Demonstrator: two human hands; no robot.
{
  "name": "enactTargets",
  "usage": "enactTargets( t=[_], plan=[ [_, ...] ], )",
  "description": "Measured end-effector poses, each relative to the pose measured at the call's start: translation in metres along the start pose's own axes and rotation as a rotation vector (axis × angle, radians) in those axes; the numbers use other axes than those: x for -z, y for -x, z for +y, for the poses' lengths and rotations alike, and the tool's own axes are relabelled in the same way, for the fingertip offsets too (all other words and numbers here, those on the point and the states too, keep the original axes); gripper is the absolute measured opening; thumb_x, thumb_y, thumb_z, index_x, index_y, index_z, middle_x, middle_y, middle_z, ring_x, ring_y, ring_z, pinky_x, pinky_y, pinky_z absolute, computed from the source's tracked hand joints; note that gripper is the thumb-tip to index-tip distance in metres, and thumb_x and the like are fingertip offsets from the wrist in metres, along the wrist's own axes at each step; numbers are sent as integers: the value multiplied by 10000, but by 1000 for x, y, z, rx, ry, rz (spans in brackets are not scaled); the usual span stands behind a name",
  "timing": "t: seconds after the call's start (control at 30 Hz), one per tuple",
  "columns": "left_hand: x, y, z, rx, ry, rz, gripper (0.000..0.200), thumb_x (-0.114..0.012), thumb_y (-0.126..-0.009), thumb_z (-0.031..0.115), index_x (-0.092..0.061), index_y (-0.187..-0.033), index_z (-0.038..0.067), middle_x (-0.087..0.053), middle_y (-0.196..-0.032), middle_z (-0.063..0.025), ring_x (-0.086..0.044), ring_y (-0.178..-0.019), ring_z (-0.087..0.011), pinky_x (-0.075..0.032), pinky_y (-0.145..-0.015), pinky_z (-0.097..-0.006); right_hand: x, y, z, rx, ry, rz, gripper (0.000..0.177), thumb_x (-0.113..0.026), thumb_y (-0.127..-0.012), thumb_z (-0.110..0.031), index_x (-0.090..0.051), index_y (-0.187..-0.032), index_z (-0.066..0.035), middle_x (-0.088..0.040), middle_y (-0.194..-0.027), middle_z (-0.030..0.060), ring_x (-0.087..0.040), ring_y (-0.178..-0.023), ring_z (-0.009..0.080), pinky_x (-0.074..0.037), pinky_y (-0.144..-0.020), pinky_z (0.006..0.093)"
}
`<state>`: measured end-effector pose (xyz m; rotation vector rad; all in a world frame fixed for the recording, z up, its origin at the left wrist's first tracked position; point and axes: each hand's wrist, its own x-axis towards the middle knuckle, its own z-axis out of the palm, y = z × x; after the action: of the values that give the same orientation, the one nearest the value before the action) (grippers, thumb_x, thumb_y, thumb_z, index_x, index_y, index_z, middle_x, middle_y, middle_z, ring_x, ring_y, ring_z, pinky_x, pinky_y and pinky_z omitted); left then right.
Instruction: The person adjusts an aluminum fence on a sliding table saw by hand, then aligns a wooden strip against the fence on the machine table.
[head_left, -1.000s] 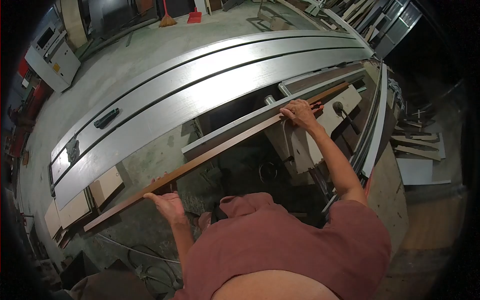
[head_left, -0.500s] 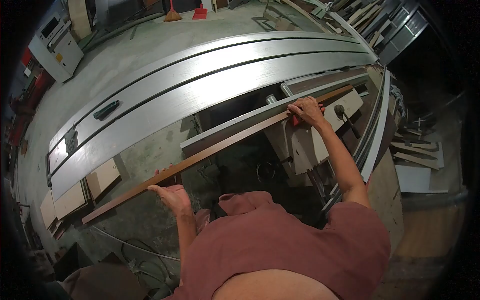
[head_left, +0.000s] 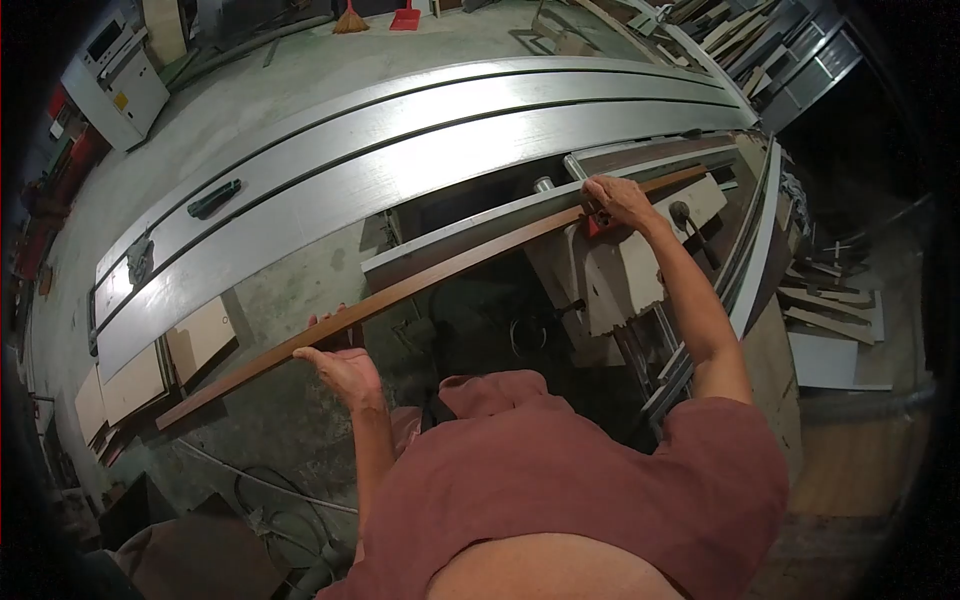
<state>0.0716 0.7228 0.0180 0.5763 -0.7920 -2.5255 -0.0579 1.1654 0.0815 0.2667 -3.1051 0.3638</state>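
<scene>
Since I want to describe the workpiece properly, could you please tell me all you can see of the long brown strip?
The long brown strip is narrow, straight-looking and smooth, apparently wood, with no visible break. It slants from lower left to upper right, on the wearer's side of the grey metal rail. Its lower-left end sticks out unsupported. The left hand holds it, thumb near, fingers beyond. The right hand hides part of it, above a red object; contact there is unclear.

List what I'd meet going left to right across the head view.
White cabinet, green-handled tool, broom, red dustpan, right hand, dark round-headed tool, white panel.
</scene>
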Motion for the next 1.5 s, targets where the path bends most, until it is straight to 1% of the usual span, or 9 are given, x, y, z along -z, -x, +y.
enactTargets(
  t=[0.17, 0.47, 0.87, 0.93, 1.0, 1.07, 1.13, 1.27, 1.5],
  plan=[
    [0, 2, -4, 15, -12, -24, 629, -249, -879, 570, -392, -1200, 49, -465, -1084, -100, -465, -1102, -270, -361, -970, -393, 16, 0, -29, -25, 2, 51, 353, -373, -923, -326, -573, -1019, -51, -562, -1072, 99, -514, -1028, 278, -425, -857, 380],
    [-8, 6, -18, 29, -86, -48, 632, -216, -878, 588, -395, -1209, 80, -471, -1087, -92, -468, -1100, -260, -373, -903, -394, -22, -1, -199, 599, -73, -26, 302, -595, -808, -339, -565, -991, -101, -536, -1022, 118, -541, -954, 290, -452, -788, 372],
    [-10, 5, -3, 20, -142, -84, 651, -242, -855, 624, -386, -1200, 90, -509, -998, -80, -528, -989, -240, -451, -817, -397, -92, 6, -204, 536, -116, 15, 300, -570, -810, -384, -555, -941, -114, -569, -875, 76, -545, -876, 259, -405, -738, 391],
    [3, -6, 21, 8, -61, 187, 719, -303, -826, 660, -408, -1224, 71, -470, -1147, -85, -468, -1053, -237, -430, -837, -406, -91, 7, -203, 560, -148, 32, 303, -575, -804, -385, -553, -934, -112, -569, -862, 67, -543, -865, 257, -392, -737, 388],
    [68, -54, 60, -92, 101, 203, 735, -292, -750, 751, -472, -1083, 120, -548, -863, -44, -511, -657, -187, -498, -596, -408, -91, 8, -204, 548, -136, 43, 307, -575, -801, -391, -554, -929, -113, -570, -860, 64, -544, -863, 254, -390, -730, 386],
    [106, -84, 128, -312, 103, 353, 797, -273, -723, 779, -485, -1102, 112, -548, -978, -92, -547, -795, -232, -495, -705, -421, -91, 9, -204, 540, -126, 52, 311, -575, -797, -397, -555, -924, -113, -571, -857, 60, -544, -862, 252, -388, -724, 385],
    [156, -120, 193, -523, 35, 279, 915, -290, -745, 748, -244, -1360, 72, -376, -1294, -171, -408, -1141, -392, -373, -928, -546, -90, 9, -204, 549, -146, 57, 312, -573, -795, -404, -560, -911, -115, -571, -858, 58, -543, -863, 250, -384, -733, 387],
    [152, -145, 264, -510, -228, 368, 949, -344, -790, 672, 69, -1371, 45, -284, -1334, -245, -432, -1107, -447, -371, -934, -580, -88, 10, -207, 519, -153, 53, 309, -572, -792, -409, -563, -890, -116, -569, -855, 57, -540, -868, 249, -381, -742, 386],
    [164, -172, 276, -339, -455, 158, 612, -370, -898, 507, -366, -1261, 14, -500, -1196, -119, -538, -1004, -236, -447, -879, -353, -87, 10, -207, 514, -149, 41, 281, -590, -783, -383, -560, -869, -117, -559, -836, 46, -536, -864, 245, -381, -748, 374]
  ],
)
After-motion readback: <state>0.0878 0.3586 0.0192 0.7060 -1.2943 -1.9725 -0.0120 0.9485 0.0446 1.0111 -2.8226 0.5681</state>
